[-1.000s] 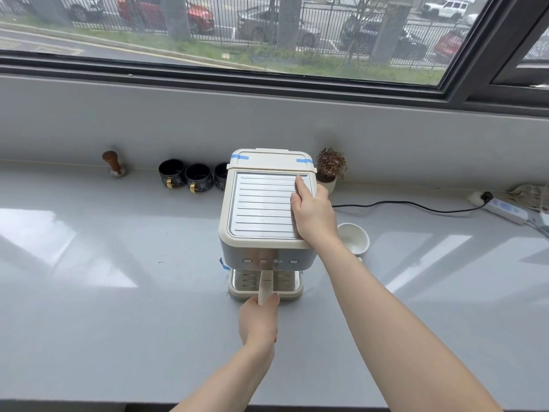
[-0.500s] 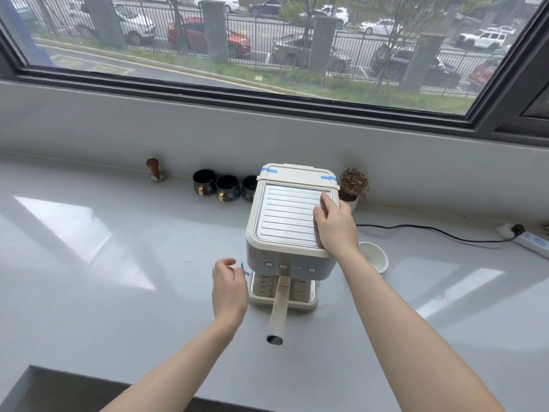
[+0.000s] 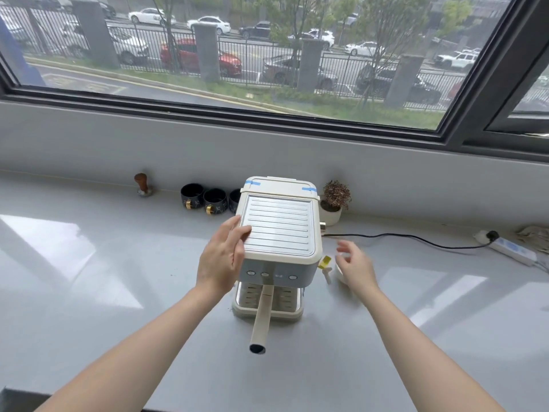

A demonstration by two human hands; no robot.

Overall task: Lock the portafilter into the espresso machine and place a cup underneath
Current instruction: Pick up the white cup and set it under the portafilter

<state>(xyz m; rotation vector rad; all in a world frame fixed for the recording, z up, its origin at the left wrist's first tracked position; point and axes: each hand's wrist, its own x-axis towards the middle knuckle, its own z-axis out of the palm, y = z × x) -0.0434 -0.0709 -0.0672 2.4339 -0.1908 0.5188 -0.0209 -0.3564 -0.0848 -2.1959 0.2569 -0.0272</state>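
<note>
A cream espresso machine (image 3: pixel 280 230) stands on the grey counter. The portafilter sits under its front, and its long cream handle (image 3: pixel 263 316) points straight toward me. My left hand (image 3: pixel 222 257) rests flat against the machine's top left edge. To the right of the machine, my right hand (image 3: pixel 355 267) hovers with fingers spread over a white cup (image 3: pixel 338 270), which it mostly hides. I cannot tell whether the fingers touch the cup. The drip tray (image 3: pixel 267 312) under the portafilter holds no cup.
Three black cups (image 3: pixel 215 199) and a wooden-handled tamper (image 3: pixel 142 183) line the wall to the left. A small potted plant (image 3: pixel 334 203) stands behind the machine on the right. A black cable (image 3: pixel 416 239) runs to a power strip (image 3: pixel 511 248).
My left hand let go of the portafilter handle and moved up to the machine's left top edge. My right hand left the machine's top and dropped to the white cup on the right.
</note>
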